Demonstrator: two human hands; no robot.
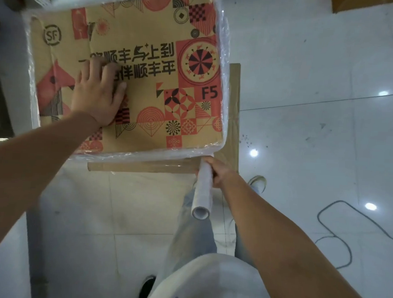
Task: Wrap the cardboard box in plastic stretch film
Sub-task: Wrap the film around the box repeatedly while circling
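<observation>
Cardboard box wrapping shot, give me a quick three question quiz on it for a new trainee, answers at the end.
1. True or false: the left hand lies flat on top of the cardboard box.
2. What does the right hand grip?
A. a tape gun
B. the stretch film roll
C. a knife
3. Where does film already show on the box?

Key:
1. True
2. B
3. Bunched around its side edges; the printed top looks bare.

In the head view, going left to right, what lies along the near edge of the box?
Brown cardboard tube lying along the film-wrapped printed cardboard box → white stretch film roll → right hand gripping that roll → grey cable on the tiled floor.
</observation>
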